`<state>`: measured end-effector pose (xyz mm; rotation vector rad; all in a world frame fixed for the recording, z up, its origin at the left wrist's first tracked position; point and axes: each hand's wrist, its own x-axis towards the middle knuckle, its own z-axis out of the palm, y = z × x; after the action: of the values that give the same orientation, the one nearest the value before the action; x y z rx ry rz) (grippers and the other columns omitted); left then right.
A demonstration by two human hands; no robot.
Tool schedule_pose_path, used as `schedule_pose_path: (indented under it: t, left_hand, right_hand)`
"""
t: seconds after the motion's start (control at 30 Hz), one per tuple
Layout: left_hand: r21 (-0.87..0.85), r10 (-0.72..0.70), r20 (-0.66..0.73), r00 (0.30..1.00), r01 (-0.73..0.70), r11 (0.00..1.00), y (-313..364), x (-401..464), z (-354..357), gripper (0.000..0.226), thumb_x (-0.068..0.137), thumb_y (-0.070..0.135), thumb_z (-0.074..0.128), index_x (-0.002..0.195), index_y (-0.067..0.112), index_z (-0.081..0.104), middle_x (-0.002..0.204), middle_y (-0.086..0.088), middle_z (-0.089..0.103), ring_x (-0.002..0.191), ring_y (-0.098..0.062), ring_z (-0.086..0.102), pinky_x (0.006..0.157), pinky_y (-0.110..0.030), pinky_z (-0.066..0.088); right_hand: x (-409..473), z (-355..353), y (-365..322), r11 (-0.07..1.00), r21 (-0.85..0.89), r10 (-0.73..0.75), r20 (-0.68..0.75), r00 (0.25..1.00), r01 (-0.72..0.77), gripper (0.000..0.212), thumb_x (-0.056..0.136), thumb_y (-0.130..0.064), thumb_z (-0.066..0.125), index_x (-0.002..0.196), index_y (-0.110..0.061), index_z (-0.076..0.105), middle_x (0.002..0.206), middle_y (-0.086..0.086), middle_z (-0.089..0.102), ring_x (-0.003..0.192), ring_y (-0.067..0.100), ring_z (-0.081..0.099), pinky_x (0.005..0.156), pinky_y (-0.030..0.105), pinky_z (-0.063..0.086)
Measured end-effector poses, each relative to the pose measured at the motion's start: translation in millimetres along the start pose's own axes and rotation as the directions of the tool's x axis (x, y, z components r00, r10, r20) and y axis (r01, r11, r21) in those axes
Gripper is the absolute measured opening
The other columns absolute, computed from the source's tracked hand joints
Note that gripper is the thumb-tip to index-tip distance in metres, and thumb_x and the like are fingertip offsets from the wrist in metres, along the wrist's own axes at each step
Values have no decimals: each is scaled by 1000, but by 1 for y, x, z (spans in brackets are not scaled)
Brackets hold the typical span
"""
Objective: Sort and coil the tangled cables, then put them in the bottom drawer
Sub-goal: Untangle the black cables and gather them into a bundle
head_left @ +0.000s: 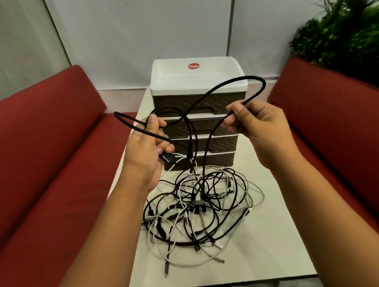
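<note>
A tangle of black and white cables (202, 212) lies on the white table (270, 249) in front of a brown drawer unit (200, 104) with a white top tray. The bottom drawer (214, 160) is closed. I hold a thick black braided cable (242, 81) raised above the pile. My left hand (148, 146) grips one looped part of it near its plug. My right hand (259, 125) pinches another part, and the cable arcs between both hands. Its lower length hangs down into the tangle.
Red sofa seats (39, 165) flank the narrow table on both sides. A green plant (346, 24) stands at the back right. A grey partition wall is behind the drawer unit. The table's front edge is near me.
</note>
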<state>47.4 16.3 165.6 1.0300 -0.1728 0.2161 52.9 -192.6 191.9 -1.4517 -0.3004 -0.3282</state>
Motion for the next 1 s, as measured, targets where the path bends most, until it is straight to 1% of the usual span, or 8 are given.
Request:
schedule_pose_path:
  t: [0.2,0.4,0.57,0.67,0.73,0.83,0.9,1.0]
  left_hand:
    - [141,-12,63,998,3,990,3,-31,3,27,104,24,39,85,11,53,48,9,28,42,-5,27,46,-20,34]
    - [232,-46,116,992,18,973,25,-80,12,22,96,30,54,81,14,59,50,11,25,41,-4,23,42,-18,27]
    - [243,-68,87,994,45,969,59,-138,18,23,91,28,55,76,13,64,48,11,22,40,-4,18,38,-15,22]
    - [303,-122,84,989,91,949,59,-164,22,22,87,31,58,77,13,64,48,10,22,40,-4,17,37,-15,22]
    - [358,-179,96,979,134,924,51,-181,25,21,85,34,61,76,16,66,49,11,23,41,-4,18,38,-16,23]
    - [463,-264,103,959,189,866,36,-211,30,19,89,25,65,91,6,66,53,9,28,43,-5,24,40,-17,27]
    - [588,-364,157,918,209,781,25,-228,29,22,90,14,65,106,0,61,57,10,37,48,-5,31,45,-18,32]
    - [597,-433,70,899,310,740,7,-249,28,19,100,8,49,113,2,61,58,7,33,50,-7,29,49,-22,30]
  right_hand:
    - [-39,-6,0,996,-42,82,23,996,-81,16,97,-9,52,90,-6,66,66,4,67,65,16,66,70,28,57]
    - [-90,-18,-9,950,-233,262,242,934,-206,22,99,-12,49,87,-9,68,68,8,68,70,24,64,76,36,55]
    - [-148,-44,-1,836,-486,524,570,633,-255,14,96,-16,59,97,-9,71,78,10,72,77,19,67,77,30,55]
    - [-174,-59,8,744,-645,657,655,372,-177,20,94,-7,59,111,-10,68,87,8,71,80,15,67,81,34,54]
    - [-185,-67,15,675,-733,718,625,307,-85,36,92,2,53,121,-16,64,93,0,68,79,15,66,82,35,54]
    - [-192,-71,17,634,-771,702,535,470,-69,49,89,8,42,121,-23,63,96,-2,64,72,10,63,66,26,51]
    - [-194,-70,16,729,-642,619,473,627,-235,41,93,7,41,108,-20,67,87,-1,64,64,9,60,57,24,45]
    - [-202,-66,13,789,-420,603,391,696,-448,37,93,8,36,98,-8,68,78,4,63,62,16,60,55,24,41]
